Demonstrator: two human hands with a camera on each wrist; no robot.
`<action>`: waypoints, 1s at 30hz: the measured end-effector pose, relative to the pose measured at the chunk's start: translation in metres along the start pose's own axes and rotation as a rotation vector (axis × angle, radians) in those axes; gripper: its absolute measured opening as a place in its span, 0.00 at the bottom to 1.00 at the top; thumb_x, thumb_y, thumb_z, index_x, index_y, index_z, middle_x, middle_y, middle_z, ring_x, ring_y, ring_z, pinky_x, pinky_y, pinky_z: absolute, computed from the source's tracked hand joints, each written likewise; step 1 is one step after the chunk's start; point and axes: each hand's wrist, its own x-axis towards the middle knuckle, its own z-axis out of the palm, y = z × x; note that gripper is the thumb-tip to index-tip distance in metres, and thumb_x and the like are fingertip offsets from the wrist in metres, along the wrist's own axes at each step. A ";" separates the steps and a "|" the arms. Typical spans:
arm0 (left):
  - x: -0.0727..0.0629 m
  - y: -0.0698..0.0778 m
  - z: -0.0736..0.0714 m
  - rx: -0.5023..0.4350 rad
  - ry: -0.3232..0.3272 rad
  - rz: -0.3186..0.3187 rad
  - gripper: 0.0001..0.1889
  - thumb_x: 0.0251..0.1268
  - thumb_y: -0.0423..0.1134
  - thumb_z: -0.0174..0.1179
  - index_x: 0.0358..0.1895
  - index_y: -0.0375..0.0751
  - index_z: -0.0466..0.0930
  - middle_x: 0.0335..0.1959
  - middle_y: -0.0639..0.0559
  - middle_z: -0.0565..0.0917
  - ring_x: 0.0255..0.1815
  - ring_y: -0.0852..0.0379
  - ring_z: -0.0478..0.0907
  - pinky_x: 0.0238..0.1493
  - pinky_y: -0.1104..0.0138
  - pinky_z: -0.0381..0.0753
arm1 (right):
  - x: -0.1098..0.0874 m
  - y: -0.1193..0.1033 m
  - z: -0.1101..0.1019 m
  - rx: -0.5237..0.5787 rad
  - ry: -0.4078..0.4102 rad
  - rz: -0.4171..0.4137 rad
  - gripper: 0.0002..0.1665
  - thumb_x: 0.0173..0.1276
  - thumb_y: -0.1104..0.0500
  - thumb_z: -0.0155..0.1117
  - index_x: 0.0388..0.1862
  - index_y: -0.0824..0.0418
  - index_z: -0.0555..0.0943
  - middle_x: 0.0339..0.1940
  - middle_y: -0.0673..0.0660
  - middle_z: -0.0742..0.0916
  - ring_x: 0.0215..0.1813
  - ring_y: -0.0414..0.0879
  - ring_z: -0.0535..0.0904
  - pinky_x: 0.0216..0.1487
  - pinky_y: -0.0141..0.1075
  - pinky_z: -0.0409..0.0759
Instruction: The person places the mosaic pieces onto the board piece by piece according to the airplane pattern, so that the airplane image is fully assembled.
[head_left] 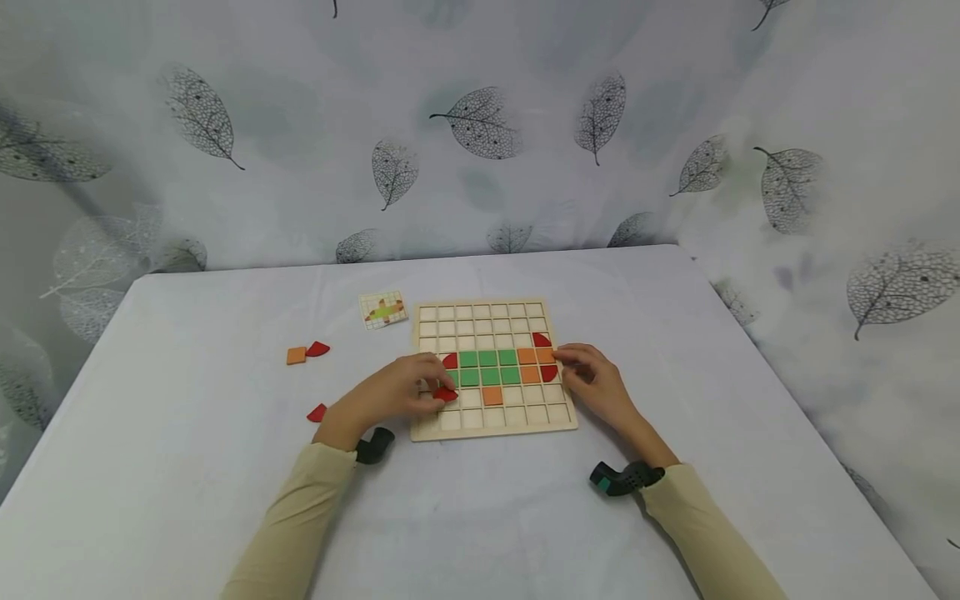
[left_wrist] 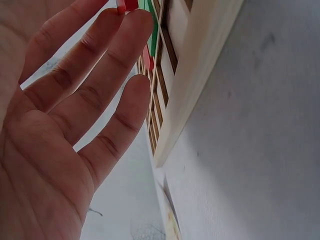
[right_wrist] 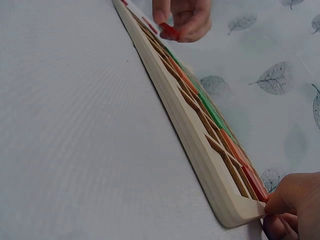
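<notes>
A wooden grid board (head_left: 492, 428) lies on the table with green, orange and red pieces set in its cells. Over its left side, my left hand (head_left: 408, 386) pinches a red quarter-circle piece (head_left: 446, 395) between thumb and fingertips. That red piece (right_wrist: 169, 32) shows held above the board in the right wrist view; in the left wrist view only its edge shows at the top. At the board's right edge is my right hand (head_left: 597, 383), its thumb and curled fingers gripping the rim. Near it sit red quarter-circles (head_left: 549, 372) and orange squares (head_left: 530, 374).
A small pattern card (head_left: 383, 309) lies beyond the board's upper left corner. Left of the board are a loose orange square (head_left: 296, 356), a red piece (head_left: 318, 349) touching it, and another red piece (head_left: 317, 413) near my left wrist. A leaf-print curtain (head_left: 300, 125) hangs behind the table.
</notes>
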 end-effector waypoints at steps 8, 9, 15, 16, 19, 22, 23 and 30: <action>0.011 0.005 0.009 0.054 -0.027 0.032 0.10 0.58 0.30 0.64 0.43 0.42 0.86 0.42 0.55 0.82 0.40 0.60 0.75 0.45 0.68 0.77 | 0.001 -0.002 0.000 -0.015 -0.008 0.021 0.18 0.67 0.72 0.57 0.55 0.70 0.80 0.58 0.65 0.80 0.54 0.56 0.78 0.49 0.26 0.76; 0.012 0.006 0.010 0.067 -0.029 0.035 0.10 0.58 0.29 0.64 0.43 0.42 0.86 0.41 0.55 0.82 0.40 0.60 0.75 0.45 0.69 0.77 | 0.001 -0.004 0.000 -0.019 -0.007 0.023 0.18 0.67 0.72 0.57 0.55 0.71 0.80 0.58 0.65 0.80 0.54 0.57 0.78 0.50 0.29 0.77; 0.020 0.013 0.020 0.109 -0.070 0.029 0.10 0.59 0.30 0.63 0.43 0.44 0.86 0.40 0.57 0.82 0.39 0.60 0.75 0.44 0.70 0.76 | -0.002 -0.032 -0.003 -0.023 -0.006 0.030 0.17 0.66 0.76 0.56 0.54 0.77 0.78 0.56 0.72 0.79 0.54 0.64 0.78 0.51 0.42 0.79; 0.021 0.014 0.022 0.114 -0.079 0.029 0.10 0.60 0.31 0.63 0.43 0.45 0.86 0.41 0.58 0.82 0.39 0.61 0.75 0.44 0.69 0.76 | -0.002 -0.037 -0.005 -0.023 -0.008 0.032 0.17 0.65 0.76 0.56 0.53 0.78 0.78 0.56 0.73 0.79 0.54 0.64 0.78 0.51 0.41 0.79; 0.024 0.017 0.028 0.122 -0.098 0.046 0.10 0.60 0.31 0.62 0.44 0.45 0.85 0.41 0.58 0.81 0.39 0.62 0.74 0.43 0.70 0.76 | -0.004 -0.047 -0.007 -0.030 -0.019 0.047 0.17 0.65 0.77 0.56 0.53 0.78 0.78 0.56 0.73 0.79 0.54 0.64 0.77 0.50 0.34 0.78; 0.026 0.020 0.032 0.131 -0.107 0.066 0.10 0.60 0.30 0.61 0.43 0.45 0.85 0.39 0.58 0.81 0.37 0.62 0.74 0.41 0.71 0.76 | -0.004 -0.047 -0.006 -0.035 -0.022 0.055 0.17 0.65 0.76 0.55 0.53 0.78 0.78 0.56 0.73 0.79 0.54 0.63 0.77 0.50 0.29 0.77; 0.027 0.020 0.033 0.132 -0.106 0.069 0.10 0.60 0.30 0.61 0.43 0.46 0.85 0.39 0.58 0.81 0.37 0.62 0.74 0.41 0.71 0.76 | -0.004 -0.046 -0.006 -0.035 -0.021 0.051 0.17 0.65 0.77 0.55 0.53 0.78 0.78 0.56 0.73 0.79 0.54 0.64 0.77 0.49 0.29 0.76; 0.028 0.022 0.034 0.133 -0.090 0.096 0.09 0.60 0.30 0.62 0.40 0.46 0.85 0.38 0.58 0.81 0.36 0.62 0.74 0.39 0.71 0.75 | -0.001 -0.009 0.000 -0.029 0.004 0.017 0.18 0.65 0.75 0.57 0.54 0.75 0.79 0.57 0.70 0.79 0.55 0.62 0.77 0.49 0.25 0.75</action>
